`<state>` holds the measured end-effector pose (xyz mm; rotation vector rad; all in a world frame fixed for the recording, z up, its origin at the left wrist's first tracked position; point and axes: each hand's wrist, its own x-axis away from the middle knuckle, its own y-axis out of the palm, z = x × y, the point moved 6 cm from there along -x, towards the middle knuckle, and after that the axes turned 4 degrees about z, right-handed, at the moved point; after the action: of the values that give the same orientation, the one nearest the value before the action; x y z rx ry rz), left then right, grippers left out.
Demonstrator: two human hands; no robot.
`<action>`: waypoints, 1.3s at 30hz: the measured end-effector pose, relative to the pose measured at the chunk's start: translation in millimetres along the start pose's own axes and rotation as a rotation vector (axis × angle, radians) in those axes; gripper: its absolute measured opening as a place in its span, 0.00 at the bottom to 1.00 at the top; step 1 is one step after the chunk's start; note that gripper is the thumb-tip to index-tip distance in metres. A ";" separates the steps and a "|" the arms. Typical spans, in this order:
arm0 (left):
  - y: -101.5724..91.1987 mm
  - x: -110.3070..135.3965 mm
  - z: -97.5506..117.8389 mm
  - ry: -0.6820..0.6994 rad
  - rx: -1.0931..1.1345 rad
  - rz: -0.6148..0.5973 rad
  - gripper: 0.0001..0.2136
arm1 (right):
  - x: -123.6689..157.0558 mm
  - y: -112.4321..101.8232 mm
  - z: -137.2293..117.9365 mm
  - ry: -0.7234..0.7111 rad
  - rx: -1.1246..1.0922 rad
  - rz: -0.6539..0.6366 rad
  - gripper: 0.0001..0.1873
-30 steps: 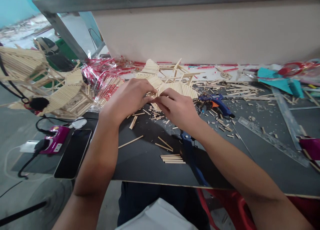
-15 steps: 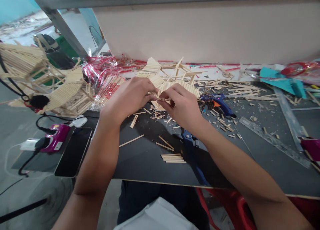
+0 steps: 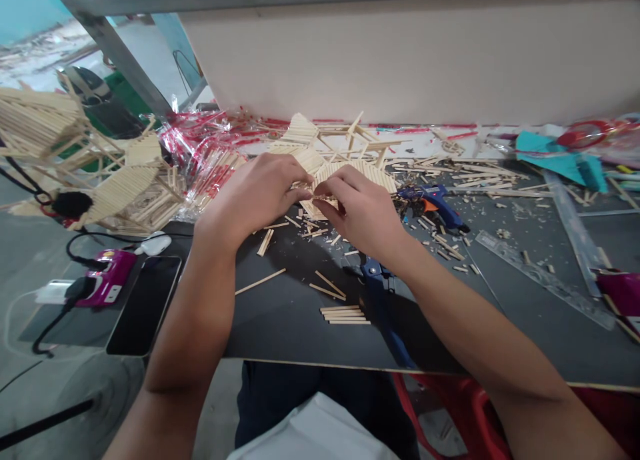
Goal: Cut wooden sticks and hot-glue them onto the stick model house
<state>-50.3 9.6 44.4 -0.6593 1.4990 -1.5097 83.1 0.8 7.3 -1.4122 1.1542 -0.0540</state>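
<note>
My left hand [image 3: 260, 190] and my right hand [image 3: 357, 203] meet fingertip to fingertip at the near edge of a model built from thin wooden sticks [image 3: 363, 172]. Both are closed in a pinch, thumb against fingers. Whatever lies between the fingertips is too small and too covered to make out. Behind the hands rise the model's slatted panels and an open stick frame [image 3: 357, 137]. Just right of my right hand lies a blue glue gun [image 3: 440, 207] with an orange trigger. Under my right wrist is a blue-handled cutting tool [image 3: 380, 293], partly in shadow.
Cut sticks [image 3: 345, 315] and scraps litter the dark tabletop [image 3: 280, 327]. At left are a phone [image 3: 145, 305], a purple power adapter [image 3: 111, 277] with cables and another stick model [image 3: 120, 187]. Plastic-wrapped sticks [image 3: 215, 173] lie behind. Clear rulers [image 3: 545, 280] lie at right.
The whole view has shifted slightly, so things sit a little further left. Both hands stay pinched at the same spot on the model, with only small finger movement.
</note>
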 end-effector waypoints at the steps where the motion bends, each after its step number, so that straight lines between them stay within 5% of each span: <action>1: 0.0 0.0 -0.1 0.000 0.001 0.003 0.15 | 0.1 0.5 0.0 -0.001 0.005 -0.010 0.07; 21: 2.7 -0.3 -2.3 0.036 0.012 0.067 0.13 | 1.1 9.9 -8.7 -0.029 0.263 -0.076 0.14; 29: 3.3 1.0 -2.7 0.041 -0.002 0.063 0.12 | 6.2 11.7 -11.0 -0.176 0.327 0.078 0.15; 34: -1.7 4.6 -4.6 0.029 0.036 0.079 0.13 | 5.4 6.8 -13.2 -0.172 0.280 0.109 0.14; 39: -14.0 16.3 1.9 0.096 0.084 0.109 0.11 | 5.9 -7.7 -15.5 -0.080 -0.026 0.173 0.09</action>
<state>-59.3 -7.0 54.7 -0.4544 1.5093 -1.5297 80.6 -16.2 13.8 -1.3206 1.2100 0.1391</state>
